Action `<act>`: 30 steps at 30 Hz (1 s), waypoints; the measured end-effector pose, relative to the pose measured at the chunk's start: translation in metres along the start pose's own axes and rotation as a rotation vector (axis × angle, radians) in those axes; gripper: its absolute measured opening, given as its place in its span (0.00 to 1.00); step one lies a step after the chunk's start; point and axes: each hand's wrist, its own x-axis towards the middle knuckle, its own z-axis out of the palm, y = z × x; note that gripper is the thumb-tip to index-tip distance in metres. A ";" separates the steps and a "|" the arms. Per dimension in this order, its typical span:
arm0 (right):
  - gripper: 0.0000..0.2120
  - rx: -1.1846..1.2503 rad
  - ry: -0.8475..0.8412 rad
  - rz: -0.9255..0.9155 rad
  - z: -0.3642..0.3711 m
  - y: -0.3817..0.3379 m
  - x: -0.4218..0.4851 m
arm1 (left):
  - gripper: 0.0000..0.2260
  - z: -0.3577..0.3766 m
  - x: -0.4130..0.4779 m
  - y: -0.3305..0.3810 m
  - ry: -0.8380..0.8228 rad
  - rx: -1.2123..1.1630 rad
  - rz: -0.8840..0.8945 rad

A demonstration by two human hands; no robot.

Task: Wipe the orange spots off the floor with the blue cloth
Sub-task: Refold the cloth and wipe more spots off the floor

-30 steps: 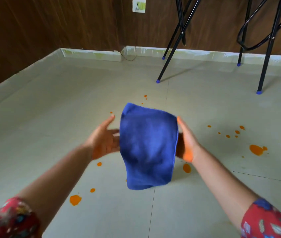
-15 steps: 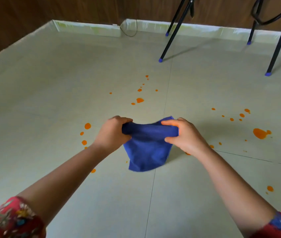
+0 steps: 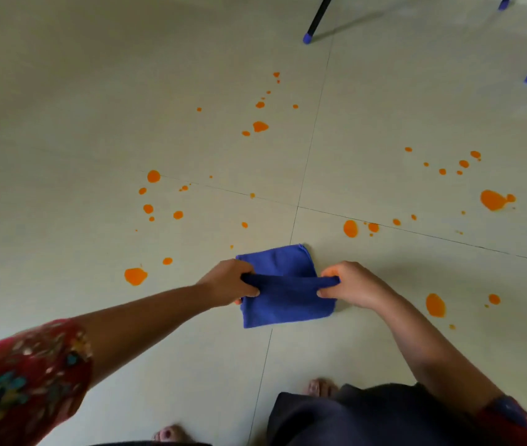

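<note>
Blue cloth [image 3: 283, 304] low over the floor [image 3: 62, 123] at a tile joint, folded over on itself. Left hand [image 3: 228, 283] grips the fold's left end in a closed fist; right hand [image 3: 350, 286] pinches the right end between thumb and fingers. Orange spots [image 3: 350, 228] scattered all around, none wiped by the look of it. Judgement: finish a thick, flat pad first, then press it down with one palm. Start on the nearest blots, draw each inward, turn to a clean face once soiled.
</note>
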 end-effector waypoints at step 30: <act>0.27 -0.736 0.228 -0.696 0.124 -0.097 0.086 | 0.18 -0.041 -0.051 -0.199 0.728 -0.028 -0.109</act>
